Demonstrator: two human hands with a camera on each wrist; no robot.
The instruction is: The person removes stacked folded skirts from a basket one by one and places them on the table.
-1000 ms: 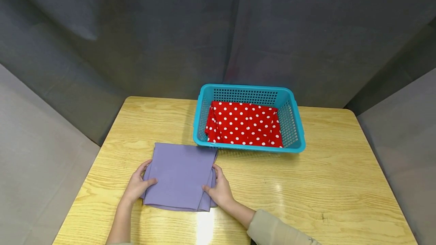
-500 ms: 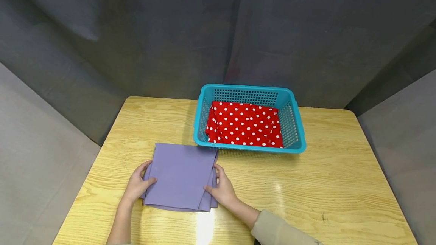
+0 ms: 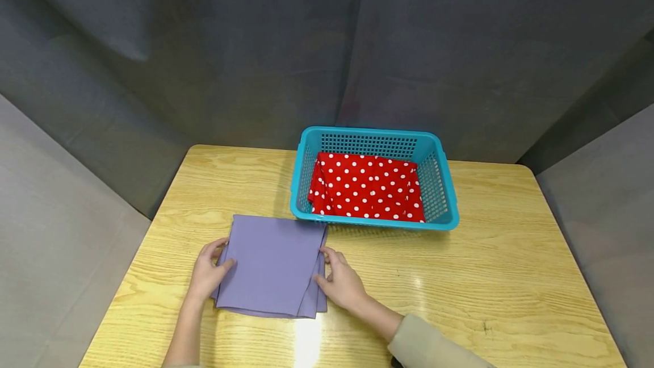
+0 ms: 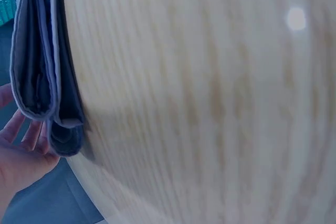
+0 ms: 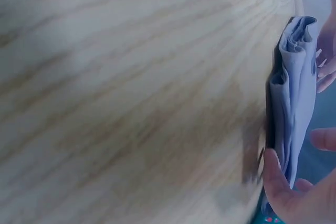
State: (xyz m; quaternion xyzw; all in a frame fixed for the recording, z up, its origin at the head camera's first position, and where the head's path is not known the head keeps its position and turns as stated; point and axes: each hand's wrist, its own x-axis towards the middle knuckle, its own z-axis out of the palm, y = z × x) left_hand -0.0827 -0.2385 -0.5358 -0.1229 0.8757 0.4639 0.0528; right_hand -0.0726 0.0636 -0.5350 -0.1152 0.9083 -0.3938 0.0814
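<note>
Dark grey curtain (image 3: 255, 61), behind the table (image 3: 485, 277). Table: one, pale yellow wood grain, rounded far corners.

Basket (image 3: 449, 186): one, teal, mesh-walled, near the table's far edge.

Purple cloth (image 3: 271, 266): one, left of table centre, on the near side of the basket; contact with the basket cannot be told. Dull, plain purple, folded to a roughly square stack. Top panel flat and smooth; lower layers stick out at the left, right and near edges. Wrist views show several thick layers with rounded, loosely looped folds.

Red cloth (image 3: 357, 186): one, white-dotted, folded with slight creases, inside the basket.

Sleeve (image 3: 429, 345): beige, on the right forearm.

Hands: two. Left hand (image 3: 208, 268) at the purple cloth's left edge, fingers loose and spread against the folds, no firm grasp seen. Right hand (image 3: 343, 283) at the opposite edge, released: thumb held apart from the fingers, fingertips at the layers.
</note>
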